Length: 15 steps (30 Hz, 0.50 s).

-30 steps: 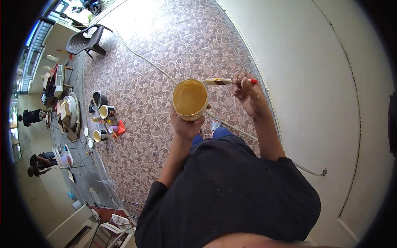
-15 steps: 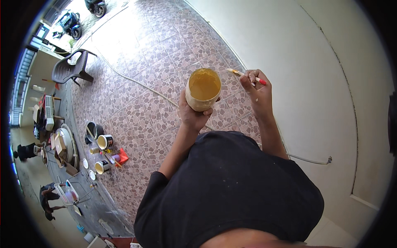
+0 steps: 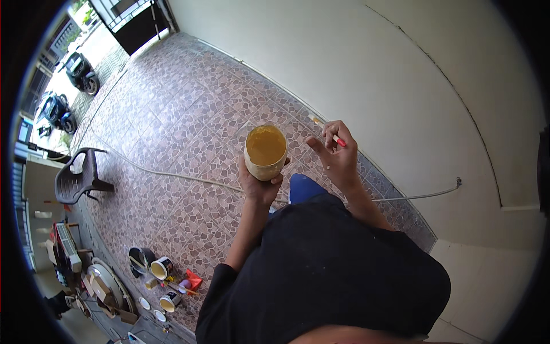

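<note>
My left hand (image 3: 260,184) is wrapped round the lower part of a paint cup (image 3: 266,153), a pale rounded container with yellow-ochre paint inside. It is held upright in front of my body, its mouth facing me. To its right, my right hand (image 3: 339,152) grips a thin paintbrush (image 3: 341,141) with a red-ended handle. The brush's tip points away toward the wall's foot, apart from the cup. My right thumb is stretched out to the left, while the fingers curl round the handle.
A cream wall (image 3: 372,80) rises on the right. A hose (image 3: 166,171) crosses the patterned tile floor (image 3: 189,120). Paint cans (image 3: 162,268), lids and a red cloth (image 3: 193,281) lie at lower left. A brown chair (image 3: 83,176) and motorbikes (image 3: 80,70) stand farther left.
The view has turned, bringing the gate at the far end into sight. Both hands sit slightly further left, lower in the picture, still holding cup and brush. A blue-clothed knee now shows.
</note>
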### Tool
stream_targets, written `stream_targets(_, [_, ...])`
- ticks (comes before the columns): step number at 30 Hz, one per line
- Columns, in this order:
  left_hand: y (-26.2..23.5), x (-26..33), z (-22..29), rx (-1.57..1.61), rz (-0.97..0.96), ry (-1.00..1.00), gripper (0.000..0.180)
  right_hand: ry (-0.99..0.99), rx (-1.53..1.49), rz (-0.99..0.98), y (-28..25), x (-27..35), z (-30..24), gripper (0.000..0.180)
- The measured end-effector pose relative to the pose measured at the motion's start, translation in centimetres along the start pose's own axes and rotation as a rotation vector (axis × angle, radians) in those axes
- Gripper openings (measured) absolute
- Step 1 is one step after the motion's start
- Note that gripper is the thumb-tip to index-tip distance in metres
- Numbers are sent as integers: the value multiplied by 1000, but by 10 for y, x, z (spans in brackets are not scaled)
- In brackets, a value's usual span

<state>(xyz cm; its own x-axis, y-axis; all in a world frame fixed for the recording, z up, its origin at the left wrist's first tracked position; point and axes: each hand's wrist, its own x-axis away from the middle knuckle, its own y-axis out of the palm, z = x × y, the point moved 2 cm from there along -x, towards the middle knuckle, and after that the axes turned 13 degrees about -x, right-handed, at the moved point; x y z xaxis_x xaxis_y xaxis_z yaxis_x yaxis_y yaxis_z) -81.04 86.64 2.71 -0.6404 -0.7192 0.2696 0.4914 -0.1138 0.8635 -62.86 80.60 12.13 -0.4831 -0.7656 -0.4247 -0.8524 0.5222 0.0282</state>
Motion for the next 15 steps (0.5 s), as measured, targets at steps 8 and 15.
stream_targets(8, [-11, -45, 7, 1, -81, -137, 60, 46, 147, 185, -10, -32, 41, 52])
stream_targets(15, [-20, -128, 31, -41, 9, -142, 62, 172, 276, 293, -21, -107, 103, 63])
